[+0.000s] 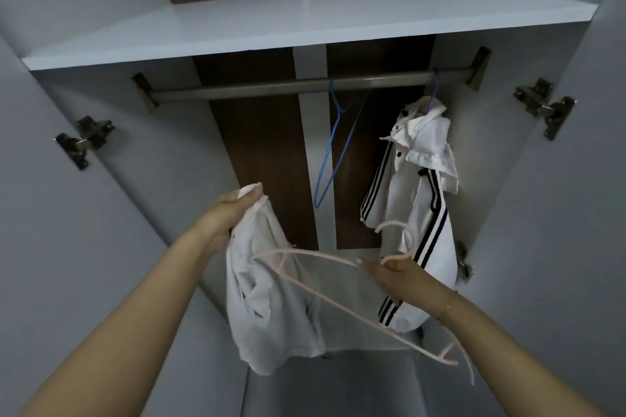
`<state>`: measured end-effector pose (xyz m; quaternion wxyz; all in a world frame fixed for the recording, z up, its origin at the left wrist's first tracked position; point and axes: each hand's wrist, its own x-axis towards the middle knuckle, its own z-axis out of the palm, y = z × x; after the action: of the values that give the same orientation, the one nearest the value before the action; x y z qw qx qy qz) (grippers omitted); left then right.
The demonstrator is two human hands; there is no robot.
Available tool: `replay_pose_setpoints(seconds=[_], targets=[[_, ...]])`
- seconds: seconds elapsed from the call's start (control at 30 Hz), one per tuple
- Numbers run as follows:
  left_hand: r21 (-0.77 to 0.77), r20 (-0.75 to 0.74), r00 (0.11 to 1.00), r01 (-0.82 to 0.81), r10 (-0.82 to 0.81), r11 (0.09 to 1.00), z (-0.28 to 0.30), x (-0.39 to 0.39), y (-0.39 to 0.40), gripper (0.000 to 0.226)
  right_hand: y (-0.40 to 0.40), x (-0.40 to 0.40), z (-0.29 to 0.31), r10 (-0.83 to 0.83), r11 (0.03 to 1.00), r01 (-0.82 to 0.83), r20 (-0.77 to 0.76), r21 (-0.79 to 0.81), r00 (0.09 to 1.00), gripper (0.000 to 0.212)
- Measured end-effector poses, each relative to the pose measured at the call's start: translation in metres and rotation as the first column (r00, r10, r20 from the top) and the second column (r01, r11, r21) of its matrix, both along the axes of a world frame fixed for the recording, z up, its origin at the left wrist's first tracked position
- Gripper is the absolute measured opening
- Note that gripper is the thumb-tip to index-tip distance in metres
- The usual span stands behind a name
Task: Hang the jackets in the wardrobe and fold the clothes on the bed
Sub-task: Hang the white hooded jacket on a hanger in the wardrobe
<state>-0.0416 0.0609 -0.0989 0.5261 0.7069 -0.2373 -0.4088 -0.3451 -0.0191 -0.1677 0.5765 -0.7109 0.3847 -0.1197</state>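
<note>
The white jacket point(271, 298) hangs limp and crumpled from my left hand point(233, 210), which grips its top edge, raised before the open wardrobe point(525, 179). My right hand point(396, 276), lower and to its right, pinches a pink hanger point(338, 301) near its hook; one hanger arm reaches the jacket. Both arms stretch forward.

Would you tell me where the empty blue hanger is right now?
The blue hanger hangs on the wardrobe rail, centre of the head view, left of the striped white jacket.
</note>
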Motion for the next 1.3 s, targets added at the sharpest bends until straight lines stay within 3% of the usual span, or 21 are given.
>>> replay_pose_setpoints(seconds=[0.07, 0.17, 0.27, 0.4, 0.5, 0.57, 0.63, 0.7, 0.77, 0.83, 0.9, 0.97, 1.07, 1.13, 1.2, 1.3], targets=[[-0.008, 0.090, 0.995, 0.049, -0.048, 0.999, 0.007, -0.025, 0.009, 0.037, 0.008, 0.006, -0.004, 0.047, 0.999, -0.046, 0.015, -0.026, 0.999, 0.058], [0.006, 0.341, 0.934, 0.116, -0.111, 0.993, 0.015, -0.065, 0.017, 0.024, 0.026, 0.023, -0.017, 0.055, 0.981, -0.056, -0.011, -0.184, 0.998, 0.056], [0.043, 0.648, 0.746, 0.165, -0.153, 0.985, 0.021, -0.092, 0.027, 0.039, 0.047, 0.034, -0.031, -0.045, 0.978, 0.053, 0.045, -0.200, 0.998, 0.056], [0.105, 0.842, 0.518, 0.115, -0.150, 0.988, 0.030, -0.089, 0.061, 0.047, 0.057, 0.030, -0.035, -0.249, 0.960, 0.272, 0.249, -0.061, 0.936, 0.061], [0.246, 0.848, 0.469, 0.067, -0.248, 0.967, 0.025, -0.077, 0.090, 0.040, 0.063, 0.026, -0.024, -0.270, 0.946, 0.317, 0.377, -0.066, 0.886, 0.057], [0.385, 0.782, 0.525, 0.016, -0.336, 0.923, 0.020, -0.070, 0.105, 0.036, 0.070, 0.025, -0.014, -0.216, 0.950, 0.294, 0.453, -0.107, 0.865, 0.049], [0.503, 0.672, 0.630, -0.002, -0.389, 0.865, 0.014, -0.066, 0.115, 0.064, 0.074, 0.027, -0.007, -0.168, 0.941, 0.292, 0.513, -0.171, 0.842, 0.048], [0.542, 0.662, 0.618, -0.003, -0.425, 0.840, 0.008, -0.062, 0.117, 0.050, 0.077, 0.030, 0.000, -0.138, 0.924, 0.309, 0.559, -0.224, 0.818, 0.049], [0.429, 0.746, 0.580, -0.043, -0.327, 0.902, 0.007, -0.061, 0.116, 0.030, 0.079, 0.035, 0.005, -0.143, 0.921, 0.320, 0.570, -0.223, 0.809, 0.055], [0.167, 0.810, 0.580, -0.095, -0.082, 0.981, 0.014, -0.054, 0.114, 0.028, 0.077, 0.038, 0.011, -0.133, 0.928, 0.298, 0.549, -0.223, 0.825, 0.054], [-0.063, 0.795, 0.591, -0.144, 0.137, 0.988, 0.029, -0.042, 0.109, 0.030, 0.076, 0.038, 0.015, -0.032, 0.940, 0.192, 0.488, -0.282, 0.872, 0.050], [-0.161, 0.783, 0.573, -0.190, 0.242, 0.969, 0.047, -0.031, 0.102, 0.025, 0.079, 0.038, 0.016, 0.074, 0.951, 0.059, 0.411, -0.303, 0.909, 0.047], [-0.105, 0.946, 0.300, -0.068, 0.121, 0.992, 0.064, -0.027, 0.095, 0.014, 0.086, 0.038, 0.018, 0.159, 0.976, -0.078, 0.415, -0.205, 0.896, 0.054], [-0.004, 0.994, 0.112, 0.009, 0.003, 1.000, 0.066, -0.026, 0.090, 0.025, 0.091, 0.042, 0.022, 0.150, 0.983, -0.083, 0.442, -0.166, 0.885, 0.061], [0.112, 0.987, 0.109, 0.055, -0.117, 0.992, 0.064, -0.025, 0.086, 0.034, 0.093, 0.050, 0.026, 0.034, 0.994, 0.018, 0.467, -0.105, 0.883, 0.056], [0.254, 0.897, 0.310, 0.225, -0.316, 0.941, 0.057, -0.029, 0.085, 0.041, 0.092, 0.068, 0.028, -0.120, 0.974, 0.192, 0.447, -0.120, 0.886, 0.055]])
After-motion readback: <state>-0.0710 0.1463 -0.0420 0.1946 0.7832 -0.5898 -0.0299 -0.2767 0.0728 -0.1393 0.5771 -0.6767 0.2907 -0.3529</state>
